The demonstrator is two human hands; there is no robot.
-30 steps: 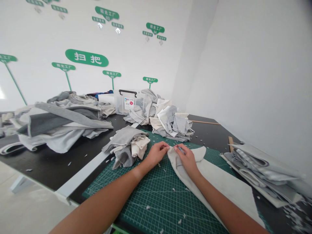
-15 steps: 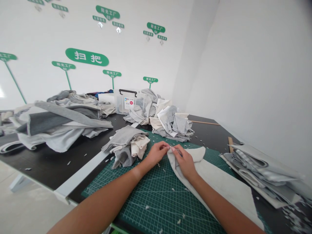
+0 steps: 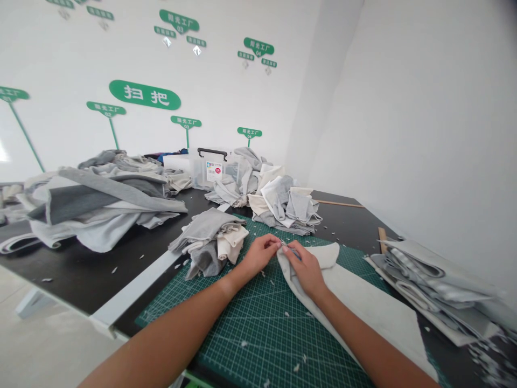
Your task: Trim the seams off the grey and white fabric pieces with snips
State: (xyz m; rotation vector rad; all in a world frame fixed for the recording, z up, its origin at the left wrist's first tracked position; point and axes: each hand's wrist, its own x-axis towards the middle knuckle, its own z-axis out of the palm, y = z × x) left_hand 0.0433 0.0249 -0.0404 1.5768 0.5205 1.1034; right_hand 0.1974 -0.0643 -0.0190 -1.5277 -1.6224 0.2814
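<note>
A long pale cloth (image 3: 371, 302), off-white with a grey folded edge, lies across the green cutting mat (image 3: 250, 318). My left hand (image 3: 262, 252) pinches the tip of its folded corner between thumb and fingers. Right beside it, my right hand (image 3: 305, 267) is closed over the same corner. Between its fingers shows a small tool (image 3: 297, 254) with a bluish handle and a metallic tip at the cloth's corner; most of it is hidden, so its kind is unclear. The two hands' fingertips almost meet.
Folded grey and cream cloths (image 3: 216, 237) lie left of my hands, with another cloth heap (image 3: 283, 202) behind. A large fabric pile (image 3: 109, 207) covers the left table. A clear lidded box (image 3: 202, 175) stands at the back. Stacked fabric (image 3: 428, 291) lies right. Small scraps are scattered about.
The small bluish tool now shows in my right hand, its metallic tip at the cloth's corner. Both hands and the cloth have stayed nearly in place.
</note>
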